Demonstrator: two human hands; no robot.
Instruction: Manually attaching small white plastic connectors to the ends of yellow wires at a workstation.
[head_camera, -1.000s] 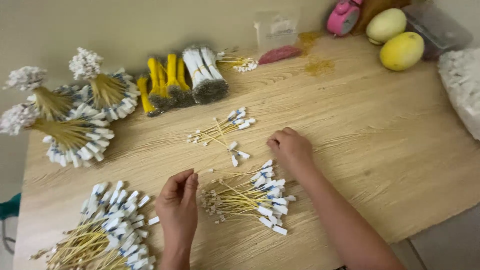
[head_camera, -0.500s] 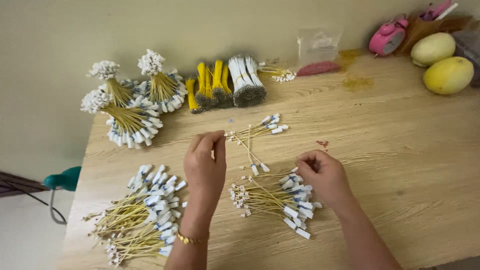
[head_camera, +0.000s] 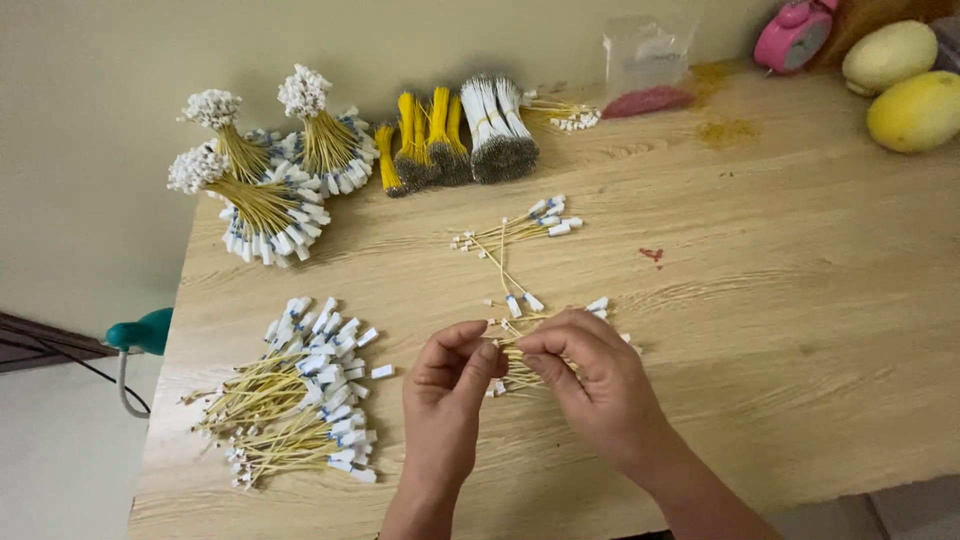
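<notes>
both hands meet over the front middle of the wooden table (head_camera: 780, 330). the left hand (head_camera: 447, 400) and the right hand (head_camera: 590, 385) have the fingertips pressed together, pinching thin yellow wires from the small wire pile (head_camera: 530, 345) that lies under the right hand. just behind it lies one smaller loose group of wires (head_camera: 515, 232) with white ends. at the front left there is one big loose heap of wires (head_camera: 295, 400). at the back left i count three tied bundles (head_camera: 265, 160) with white heads, standing close together. beside them are about four yellow bundles (head_camera: 425, 140) and two white bundles (head_camera: 497, 128). at the far right corner lie two yellow-green fruits (head_camera: 905, 85), and near them one pink clock (head_camera: 795, 30).
</notes>
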